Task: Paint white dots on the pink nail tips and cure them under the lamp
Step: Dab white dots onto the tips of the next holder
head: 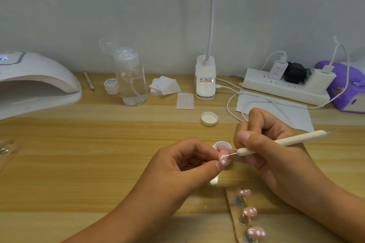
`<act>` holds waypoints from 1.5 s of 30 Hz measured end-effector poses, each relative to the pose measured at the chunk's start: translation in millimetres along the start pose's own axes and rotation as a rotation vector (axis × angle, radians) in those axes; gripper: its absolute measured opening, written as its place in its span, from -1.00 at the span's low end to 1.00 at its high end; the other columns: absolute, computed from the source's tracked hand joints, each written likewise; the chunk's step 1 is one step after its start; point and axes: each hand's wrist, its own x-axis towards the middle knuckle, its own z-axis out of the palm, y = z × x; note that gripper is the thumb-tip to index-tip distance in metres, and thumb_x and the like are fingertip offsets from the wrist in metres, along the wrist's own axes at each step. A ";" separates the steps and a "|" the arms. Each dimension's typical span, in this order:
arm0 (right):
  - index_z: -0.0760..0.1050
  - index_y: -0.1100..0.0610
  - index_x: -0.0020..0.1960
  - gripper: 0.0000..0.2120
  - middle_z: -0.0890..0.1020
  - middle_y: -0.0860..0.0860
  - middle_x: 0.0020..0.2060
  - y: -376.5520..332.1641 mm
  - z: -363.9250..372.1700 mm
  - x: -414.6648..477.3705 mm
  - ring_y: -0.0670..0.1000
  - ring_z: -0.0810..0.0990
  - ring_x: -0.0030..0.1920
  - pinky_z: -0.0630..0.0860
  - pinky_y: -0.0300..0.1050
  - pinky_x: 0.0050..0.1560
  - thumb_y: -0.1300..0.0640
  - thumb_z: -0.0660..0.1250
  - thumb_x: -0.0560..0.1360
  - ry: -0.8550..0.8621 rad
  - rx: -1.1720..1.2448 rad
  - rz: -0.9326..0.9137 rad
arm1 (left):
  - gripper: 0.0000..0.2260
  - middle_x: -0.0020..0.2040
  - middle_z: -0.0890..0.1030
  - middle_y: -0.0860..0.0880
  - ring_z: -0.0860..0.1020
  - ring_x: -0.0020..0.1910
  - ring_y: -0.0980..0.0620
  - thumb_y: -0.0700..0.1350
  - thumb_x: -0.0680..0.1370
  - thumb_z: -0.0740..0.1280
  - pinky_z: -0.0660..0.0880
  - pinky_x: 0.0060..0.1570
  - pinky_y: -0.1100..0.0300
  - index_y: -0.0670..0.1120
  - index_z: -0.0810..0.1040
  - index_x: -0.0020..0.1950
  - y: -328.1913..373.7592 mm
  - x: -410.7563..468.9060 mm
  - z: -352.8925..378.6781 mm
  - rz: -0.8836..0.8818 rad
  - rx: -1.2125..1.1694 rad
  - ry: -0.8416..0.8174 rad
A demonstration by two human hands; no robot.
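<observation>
Wooden desk [98, 154]: left hand [177, 163] pinches pink tip [223, 157]; right hand [266, 144] dots it.

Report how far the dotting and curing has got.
Done: three pink nail tips on stands at lower right carry white dots. In hand: left hand pinches a fourth pink tip, partly dotted; right hand holds a cream dotting pen against it. Left: finishing it, then curing; the white dome lamp shows no tips inside.
</observation>
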 end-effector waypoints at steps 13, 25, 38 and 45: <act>0.51 0.03 -0.24 -0.72 0.47 -0.04 -0.41 1.7 -4.1 5.2 -0.14 0.49 -0.43 0.62 -0.06 -0.06 -0.13 0.52 0.33 0.037 0.060 -0.054 | -0.95 -0.28 0.66 0.03 0.54 -0.28 0.20 -0.06 0.32 0.48 0.44 -0.25 0.40 0.01 0.69 -0.25 2.2 -1.3 1.5 -0.013 0.027 0.018; 0.58 -0.06 -0.12 -0.84 0.60 -0.08 -0.23 5.3 -12.6 6.3 -0.05 0.52 -0.23 0.48 -0.26 -0.20 -0.09 0.30 0.54 0.067 -0.652 -0.230 | -0.89 -0.20 0.68 0.06 0.58 -0.22 0.18 -0.08 0.37 0.42 0.50 -0.23 0.36 0.08 0.69 -0.16 -1.6 4.8 -5.1 0.006 -0.142 0.148; 0.56 -0.03 -0.11 -0.76 0.56 -0.04 -0.26 12.7 -14.8 8.6 0.04 0.47 -0.24 0.41 -0.15 -0.25 -0.15 0.23 0.50 -0.075 -0.860 -0.198 | -0.92 -0.23 0.67 0.04 0.59 -0.21 0.20 -0.08 0.38 0.43 0.50 -0.22 0.39 0.08 0.69 -0.17 -1.8 4.8 -5.8 0.006 -0.130 0.124; 0.57 -0.03 -0.11 -0.74 0.58 -0.02 -0.25 10.9 -14.0 8.7 0.06 0.50 -0.23 0.43 -0.03 -0.22 -0.18 0.23 0.48 -0.051 -0.815 -0.176 | -0.93 -0.20 0.69 0.02 0.60 -0.20 0.19 -0.06 0.36 0.45 0.51 -0.21 0.38 0.07 0.69 -0.18 -2.4 5.2 -5.8 -0.001 -0.128 0.118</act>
